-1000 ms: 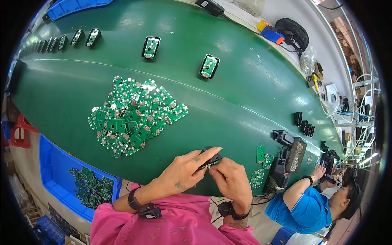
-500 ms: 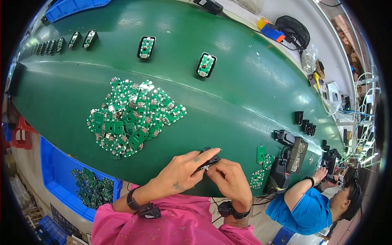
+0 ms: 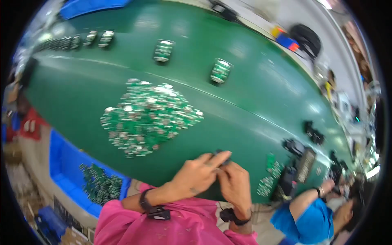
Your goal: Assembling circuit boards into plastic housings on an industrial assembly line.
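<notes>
Both of my hands meet over the near edge of the green table, around a small black case (image 3: 223, 159) that is blurred and mostly covered by fingers. My left hand (image 3: 195, 173) grips it from the left, index finger stretched along its top. From the right, my right hand (image 3: 235, 181) curls its fingers against the near side of the case. Left of them lies a heap of green circuit boards (image 3: 151, 118). Farther off, two black cases with boards inside (image 3: 164, 50) (image 3: 221, 70) stand apart on the table.
A row of filled cases (image 3: 90, 38) runs along the far left. Below the table edge sits a blue bin (image 3: 65, 171) holding more boards. At right are loose boards (image 3: 269, 179), a long parts tray (image 3: 305, 165) and black devices (image 3: 288, 181). A co-worker in blue (image 3: 304, 220) sits beyond.
The view has swung, so the whole scene sits farther right and is smeared. Both hands stay together on the black case; the small metallic piece seen near the fingertips earlier is no longer discernible.
</notes>
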Action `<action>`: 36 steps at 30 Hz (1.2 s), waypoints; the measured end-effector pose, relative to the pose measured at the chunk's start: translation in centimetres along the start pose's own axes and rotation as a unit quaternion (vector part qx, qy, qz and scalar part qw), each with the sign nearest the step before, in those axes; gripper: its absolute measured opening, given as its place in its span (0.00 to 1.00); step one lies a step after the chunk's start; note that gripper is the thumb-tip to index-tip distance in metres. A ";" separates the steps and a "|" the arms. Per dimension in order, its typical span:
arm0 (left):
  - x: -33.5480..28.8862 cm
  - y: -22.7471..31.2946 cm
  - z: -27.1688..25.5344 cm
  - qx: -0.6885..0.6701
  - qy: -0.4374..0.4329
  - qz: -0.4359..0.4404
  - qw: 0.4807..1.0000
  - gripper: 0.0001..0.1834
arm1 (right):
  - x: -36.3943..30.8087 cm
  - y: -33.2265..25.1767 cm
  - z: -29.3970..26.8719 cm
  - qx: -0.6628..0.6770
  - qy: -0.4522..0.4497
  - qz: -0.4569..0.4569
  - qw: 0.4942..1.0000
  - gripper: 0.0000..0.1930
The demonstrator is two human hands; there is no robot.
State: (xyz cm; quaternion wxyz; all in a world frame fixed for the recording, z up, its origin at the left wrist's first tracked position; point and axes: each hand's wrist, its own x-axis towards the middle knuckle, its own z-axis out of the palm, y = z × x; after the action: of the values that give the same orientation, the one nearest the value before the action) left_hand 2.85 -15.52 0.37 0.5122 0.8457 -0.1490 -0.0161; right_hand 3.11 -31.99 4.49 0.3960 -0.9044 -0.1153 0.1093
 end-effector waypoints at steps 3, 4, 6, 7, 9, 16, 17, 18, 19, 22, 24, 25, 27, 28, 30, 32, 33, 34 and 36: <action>0.3 0.7 0.0 -0.037 -0.002 0.004 0.999 0.34 | -0.1 -0.5 0.0 -0.017 0.027 0.037 0.999 0.04; 0.3 0.3 0.4 -0.058 -0.015 -0.010 0.998 0.35 | -0.3 -0.3 0.3 0.005 0.053 0.052 0.997 0.05; 0.8 -0.7 1.0 -0.133 0.046 0.033 0.990 0.36 | -0.6 1.0 1.1 0.046 0.103 0.001 0.994 0.05; 1.0 -0.2 -0.3 -0.206 0.019 -0.018 0.978 0.36 | -0.9 1.3 1.2 0.052 0.120 0.015 0.991 0.05; 1.2 1.5 -1.9 -0.355 -0.022 -0.127 0.926 0.35 | -0.4 1.1 1.4 0.060 0.140 0.023 0.988 0.06; 0.8 0.1 -2.2 -0.238 0.036 0.015 0.971 0.31 | 0.8 1.7 1.4 0.245 0.087 0.079 0.962 0.05; 0.6 0.0 -2.3 -0.281 0.001 -0.018 0.960 0.32 | 0.7 2.0 1.4 0.298 0.094 0.084 0.946 0.05; 0.7 0.0 -2.4 -0.280 0.001 -0.016 0.960 0.32 | 0.5 2.2 1.4 0.350 0.099 0.088 0.927 0.05; 0.7 0.0 -2.6 -0.327 -0.035 -0.048 0.943 0.32 | 0.5 2.1 1.5 0.352 0.100 0.087 0.927 0.05; 1.2 1.1 -2.7 -0.381 -0.072 -0.121 0.914 0.32 | 0.3 1.8 1.8 0.399 0.157 0.048 0.902 0.05; 1.3 1.3 -2.8 -0.390 -0.074 -0.160 0.904 0.32 | 0.3 2.1 1.9 0.388 0.141 0.013 0.911 0.08; 1.2 1.0 -2.8 -0.367 -0.068 -0.127 0.919 0.31 | 0.2 2.5 2.2 0.389 0.142 0.012 0.910 0.08; 0.9 0.4 -2.4 -0.344 -0.060 -0.092 0.932 0.30 | 0.0 3.6 2.6 0.358 0.153 0.053 0.920 0.10; 0.8 -0.1 -2.1 -0.274 -0.063 -0.051 0.958 0.30 | 0.0 3.5 2.2 0.357 0.154 0.053 0.920 0.10; 0.4 -0.5 -1.4 -0.203 -0.067 -0.009 0.977 0.30 | -0.1 3.1 1.4 0.418 0.139 0.077 0.895 0.11; 0.6 -0.1 -0.9 -0.176 -0.050 -0.018 0.983 0.29 | -0.1 3.3 1.4 0.401 0.151 0.073 0.901 0.14; 0.6 0.0 -0.8 -0.177 -0.051 -0.016 0.983 0.29 | -0.2 3.2 1.3 0.386 0.125 0.070 0.912 0.15; 0.6 0.5 -0.6 -0.137 -0.013 0.008 0.990 0.29 | -0.4 2.8 1.1 0.368 0.103 0.070 0.921 0.15; 0.6 0.8 -0.2 -0.106 0.016 0.035 0.994 0.30 | -0.5 1.8 0.9 0.356 0.122 0.125 0.918 0.14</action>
State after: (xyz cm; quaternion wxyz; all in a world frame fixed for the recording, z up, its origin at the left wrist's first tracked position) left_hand 3.31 -15.84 1.26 0.6012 0.7813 -0.1681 0.0000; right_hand 2.57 -32.77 2.62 0.6864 -0.7167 0.0940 0.0806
